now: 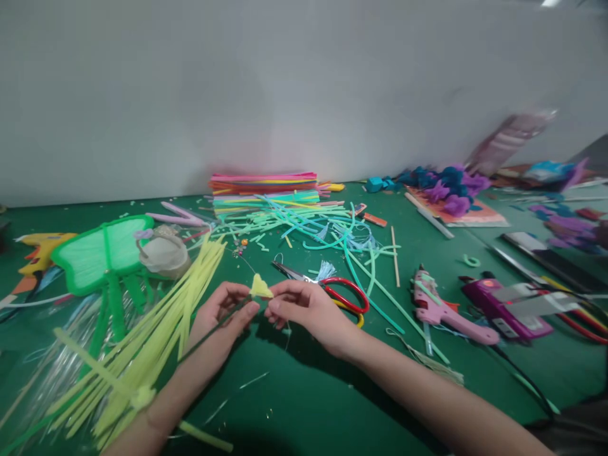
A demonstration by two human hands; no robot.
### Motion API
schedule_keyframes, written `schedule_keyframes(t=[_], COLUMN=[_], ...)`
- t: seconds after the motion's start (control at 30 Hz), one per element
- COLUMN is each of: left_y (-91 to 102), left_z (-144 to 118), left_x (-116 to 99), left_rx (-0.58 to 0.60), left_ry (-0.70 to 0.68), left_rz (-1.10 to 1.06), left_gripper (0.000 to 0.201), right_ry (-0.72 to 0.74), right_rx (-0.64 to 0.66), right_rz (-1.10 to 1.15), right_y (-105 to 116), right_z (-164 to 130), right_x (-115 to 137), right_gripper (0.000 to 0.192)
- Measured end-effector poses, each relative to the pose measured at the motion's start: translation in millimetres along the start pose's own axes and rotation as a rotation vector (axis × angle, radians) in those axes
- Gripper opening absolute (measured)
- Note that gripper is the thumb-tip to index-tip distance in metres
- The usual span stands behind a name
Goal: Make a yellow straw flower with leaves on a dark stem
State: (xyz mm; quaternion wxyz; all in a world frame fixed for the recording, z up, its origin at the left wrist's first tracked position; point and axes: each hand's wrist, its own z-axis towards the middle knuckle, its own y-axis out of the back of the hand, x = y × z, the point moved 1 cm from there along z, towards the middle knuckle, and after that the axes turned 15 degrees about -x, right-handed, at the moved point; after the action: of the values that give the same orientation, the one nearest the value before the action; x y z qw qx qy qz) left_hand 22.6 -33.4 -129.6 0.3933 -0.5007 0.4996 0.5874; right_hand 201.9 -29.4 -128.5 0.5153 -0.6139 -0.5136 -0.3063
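The green surface (308,399) spreads under my arms, with a long bundle of yellow-green strips (142,342) lying by my left arm. Red-and-yellow-handled scissors (327,285) lie just beyond my right hand (306,313). My left hand (228,316) has its grip pinched on a dark green stem (209,335); my right grip pinches the small yellow piece (260,287), between both sets of fingertips.

Fuzzy and matt on the small yellow petal-shaped piece (260,287) and, at left, the long pale-yellow pipe cleaners (166,316). Shiny, smooth plastic on the red looped scissor handle (342,280), metallic along the slim pointed blades (289,272). Smooth and plastic over the pink pistol-shaped glue gun (456,322) at right. Woodlike along the thin pale stick (395,256).
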Motion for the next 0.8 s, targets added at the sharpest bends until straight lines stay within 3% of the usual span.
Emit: schedule_keyframes(t=[0.17,0.37,0.47,0.57,0.8], left_y=[-1.4,1.6,6.1,9.8,1.4], left_z=[2,8,14,16,0], left_x=[4,2,6,10,7], left_rx=[0.063,0.078,0.104,0.233,0.448], left_ry=[0.027,0.315,0.378,0.373,0.363], left_rz=[-0.058,-0.363,-0.455,-0.434,-0.243], left_gripper=[0.032,0.026,0.030,0.037,0.028], right_ry=[0.008,0.036,0.052,0.064,0.082], right_rx=[-0.038,-0.057,-0.072,-0.092,-0.065], right_rz=[0.173,0.150,0.148,0.139,0.066], right_y=[11,23,28,31,29], right_z=[4,5,7,8,4], right_x=[11,22,23,26,28], right_gripper=[0.026,0.030,0.032,0.033,0.029])
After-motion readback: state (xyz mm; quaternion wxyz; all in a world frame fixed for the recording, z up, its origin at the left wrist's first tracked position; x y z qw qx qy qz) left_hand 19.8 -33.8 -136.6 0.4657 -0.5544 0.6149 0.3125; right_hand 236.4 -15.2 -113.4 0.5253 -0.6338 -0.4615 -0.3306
